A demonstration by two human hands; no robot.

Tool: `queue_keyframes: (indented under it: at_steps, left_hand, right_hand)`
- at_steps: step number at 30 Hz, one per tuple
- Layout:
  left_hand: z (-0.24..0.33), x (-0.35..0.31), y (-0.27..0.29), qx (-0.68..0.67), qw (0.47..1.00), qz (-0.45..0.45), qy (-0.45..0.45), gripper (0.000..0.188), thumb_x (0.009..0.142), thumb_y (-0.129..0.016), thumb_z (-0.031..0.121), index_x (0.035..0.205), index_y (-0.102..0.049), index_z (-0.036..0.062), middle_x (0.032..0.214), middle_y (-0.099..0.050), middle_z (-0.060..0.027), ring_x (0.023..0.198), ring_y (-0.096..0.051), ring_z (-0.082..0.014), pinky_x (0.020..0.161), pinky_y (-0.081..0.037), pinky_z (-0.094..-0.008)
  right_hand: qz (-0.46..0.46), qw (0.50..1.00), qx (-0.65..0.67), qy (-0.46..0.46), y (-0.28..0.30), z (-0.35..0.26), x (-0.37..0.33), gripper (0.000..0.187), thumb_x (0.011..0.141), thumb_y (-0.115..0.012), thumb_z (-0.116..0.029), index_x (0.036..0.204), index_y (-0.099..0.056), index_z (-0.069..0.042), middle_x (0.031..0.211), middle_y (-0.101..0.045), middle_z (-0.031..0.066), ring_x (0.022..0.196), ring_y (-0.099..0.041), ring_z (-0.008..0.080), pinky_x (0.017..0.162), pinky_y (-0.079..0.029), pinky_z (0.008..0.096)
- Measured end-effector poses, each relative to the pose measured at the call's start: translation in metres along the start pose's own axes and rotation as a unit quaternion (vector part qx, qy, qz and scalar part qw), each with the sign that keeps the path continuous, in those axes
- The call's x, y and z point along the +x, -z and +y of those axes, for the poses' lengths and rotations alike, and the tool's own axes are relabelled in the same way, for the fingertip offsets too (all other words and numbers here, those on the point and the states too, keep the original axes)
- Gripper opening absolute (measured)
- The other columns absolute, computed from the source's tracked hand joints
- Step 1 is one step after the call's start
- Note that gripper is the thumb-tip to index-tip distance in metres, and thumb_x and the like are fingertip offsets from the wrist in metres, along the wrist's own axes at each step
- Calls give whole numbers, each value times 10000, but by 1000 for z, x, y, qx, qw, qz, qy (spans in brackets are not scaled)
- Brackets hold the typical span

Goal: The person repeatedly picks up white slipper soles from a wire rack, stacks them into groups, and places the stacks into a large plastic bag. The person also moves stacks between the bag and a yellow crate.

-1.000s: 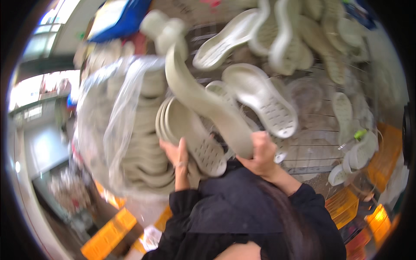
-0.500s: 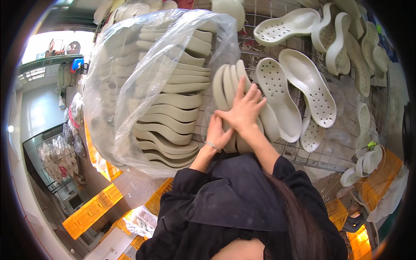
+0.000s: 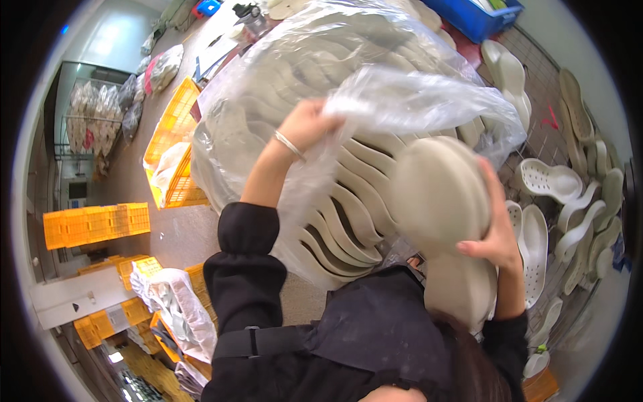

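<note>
A clear plastic bag [image 3: 429,100] partly covers packed soles [image 3: 355,218]; beside them, a beige sole stack [image 3: 439,194] is clamped in the right hand [image 3: 499,231]. The left hand [image 3: 308,125], apart, grips the bag's edge. A high edge and even squeeze should prevent snags and slips.

The wire mesh [image 3: 538,142] carries loose pale soles [image 3: 534,241] (some perforated) and a bulging clear bag [image 3: 415,100].
</note>
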State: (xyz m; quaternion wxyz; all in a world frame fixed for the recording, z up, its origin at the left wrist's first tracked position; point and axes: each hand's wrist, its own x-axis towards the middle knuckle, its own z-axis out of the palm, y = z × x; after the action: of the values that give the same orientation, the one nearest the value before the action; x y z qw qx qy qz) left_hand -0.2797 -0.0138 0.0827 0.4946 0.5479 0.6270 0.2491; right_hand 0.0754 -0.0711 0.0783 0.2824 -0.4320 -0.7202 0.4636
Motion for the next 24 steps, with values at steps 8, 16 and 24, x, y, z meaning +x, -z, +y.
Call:
queue_keyframes:
  at_steps: [8,16,24]
  left_hand:
    - [115,-17,-86,-214,918,27,-334,222,804,-621,123,936,-573,-49,758,-604,-67,665,-593,-148,582,-481,-257]
    - [-25,52,73,97,926,242,-272,440,733,-443,174,1069,-674,11,1122,-674,-164,940,-618,-385,839,-457,-505]
    - [48,-11,-71,36,877,354,-324,372,846,-558,-7,1213,-520,-46,1242,-553,-190,1147,-527,-258,1044,-380,-381]
  right_hand:
    - [-93,934,-243,246,-188,-11,283,730,722,-742,-381,1260,-420,-8,1228,-490,174,1147,-482,276,997,-363,388]
    - [25,916,-90,390,-143,37,203,213,851,-692,-219,917,-671,-18,932,-691,107,874,-659,228,824,-501,337]
    - [553,782,-162,-236,126,269,106,435,883,-660,-184,1208,-514,66,1083,-642,129,925,-623,186,816,-493,310]
